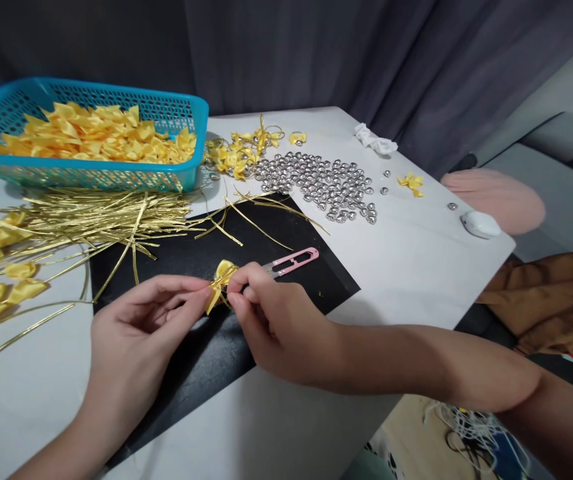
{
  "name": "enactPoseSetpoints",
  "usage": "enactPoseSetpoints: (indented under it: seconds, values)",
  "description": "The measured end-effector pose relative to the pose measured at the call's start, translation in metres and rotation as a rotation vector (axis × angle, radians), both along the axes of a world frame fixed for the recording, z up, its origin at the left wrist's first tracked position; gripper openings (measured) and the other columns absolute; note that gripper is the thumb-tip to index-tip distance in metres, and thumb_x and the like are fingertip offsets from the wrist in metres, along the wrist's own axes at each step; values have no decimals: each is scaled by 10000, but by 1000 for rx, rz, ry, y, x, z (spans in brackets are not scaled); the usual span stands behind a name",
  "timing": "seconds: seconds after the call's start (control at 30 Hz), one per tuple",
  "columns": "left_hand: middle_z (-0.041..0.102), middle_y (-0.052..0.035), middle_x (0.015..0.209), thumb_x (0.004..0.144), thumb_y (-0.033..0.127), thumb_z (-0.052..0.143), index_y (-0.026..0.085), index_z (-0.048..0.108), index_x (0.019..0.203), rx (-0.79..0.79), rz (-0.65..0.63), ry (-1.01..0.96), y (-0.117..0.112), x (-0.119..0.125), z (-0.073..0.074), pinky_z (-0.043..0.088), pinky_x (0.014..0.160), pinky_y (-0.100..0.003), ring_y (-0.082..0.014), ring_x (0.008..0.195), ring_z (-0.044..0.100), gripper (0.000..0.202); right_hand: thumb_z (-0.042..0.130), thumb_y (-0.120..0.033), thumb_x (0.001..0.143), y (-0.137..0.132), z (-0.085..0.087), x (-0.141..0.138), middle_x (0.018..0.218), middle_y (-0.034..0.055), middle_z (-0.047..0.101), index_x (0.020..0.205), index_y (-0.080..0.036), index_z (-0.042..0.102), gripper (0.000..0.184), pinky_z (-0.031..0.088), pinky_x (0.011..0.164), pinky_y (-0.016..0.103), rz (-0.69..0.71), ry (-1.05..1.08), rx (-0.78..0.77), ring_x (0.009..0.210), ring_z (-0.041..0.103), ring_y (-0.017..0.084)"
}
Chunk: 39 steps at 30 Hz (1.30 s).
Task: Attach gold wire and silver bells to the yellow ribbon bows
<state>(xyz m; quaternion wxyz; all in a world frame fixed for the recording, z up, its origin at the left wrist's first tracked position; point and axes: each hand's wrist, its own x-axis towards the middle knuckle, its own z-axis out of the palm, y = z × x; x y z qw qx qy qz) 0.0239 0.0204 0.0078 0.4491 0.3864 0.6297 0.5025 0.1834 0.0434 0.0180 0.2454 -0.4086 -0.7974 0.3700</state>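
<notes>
A small yellow ribbon bow is pinched between both hands above a black mat. My left hand grips its left side with thumb and fingers. My right hand holds its right side at the fingertips. Pink thread snips lie on the mat just behind my right hand. A pile of gold wire ties spreads to the left of the mat.
A blue basket full of yellow bows stands at the back left. Finished bows and a heap of silver beads lie behind the mat. More bows on wires lie at the far left. A white mouse sits near the table's right edge.
</notes>
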Motion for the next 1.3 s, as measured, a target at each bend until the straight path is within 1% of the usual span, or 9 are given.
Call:
enactPoseSetpoints:
  seconds: [0.17,0.33,0.5,0.67,0.9,1.07,1.13,1.2,1.3]
  values:
    - [713,16,630,588,260,778,230,731,649,-3,35,48,-1,2,2,488,516,-131,-97,550,616,83,350,-174,880,0,0,1,521,-74,413,877,-162,392,45,204,441,175,-13,13,-3,385,350,50]
    - [726,15,609,538,212,786,235,735,623,36,36,85,0,5,6,538,535,-136,-114,523,653,101,371,-176,880,-4,-5,1,531,-81,402,894,-159,407,43,223,433,156,-32,108,-8,386,344,35]
    - [707,62,552,511,208,761,275,731,567,180,34,140,1,4,6,478,453,-40,-52,428,603,92,370,-184,893,-9,-8,-2,517,-92,373,896,-166,400,35,238,435,156,-69,188,-21,380,307,33]
    - [710,94,567,523,196,748,299,731,575,226,20,191,-1,5,6,451,483,10,-25,442,606,117,360,-200,900,-11,-9,-4,513,-92,363,886,-179,380,32,247,435,170,-102,226,-20,380,293,40]
    - [708,105,589,570,185,732,299,719,586,287,22,237,-3,8,6,484,529,-8,-38,491,633,115,364,-214,911,-14,-13,-8,525,-90,379,906,-181,374,35,272,441,171,-118,267,12,390,309,40]
    - [701,99,645,632,211,710,286,699,625,336,-70,305,-5,9,6,515,554,-34,-46,557,645,76,360,-207,920,-15,-15,-10,539,-84,387,930,-182,379,33,289,456,174,-122,292,63,406,328,45]
    - [701,87,667,651,222,696,276,693,639,361,-86,334,-6,9,5,529,550,-52,-53,572,646,55,372,-201,917,-14,-15,-10,544,-83,397,933,-182,388,29,280,444,171,-123,304,81,404,329,42]
    - [699,75,683,659,232,687,266,689,650,367,-58,368,-8,8,4,539,560,-66,-57,581,643,35,384,-202,912,-13,-15,-10,551,-81,408,929,-180,401,33,270,428,164,-123,316,80,403,327,36]
    - [692,63,690,659,239,687,252,685,654,354,-4,390,-7,8,3,540,573,-70,-55,592,636,14,404,-222,905,-10,-15,-8,524,-91,406,942,-171,415,64,258,405,149,-88,331,14,388,324,28]
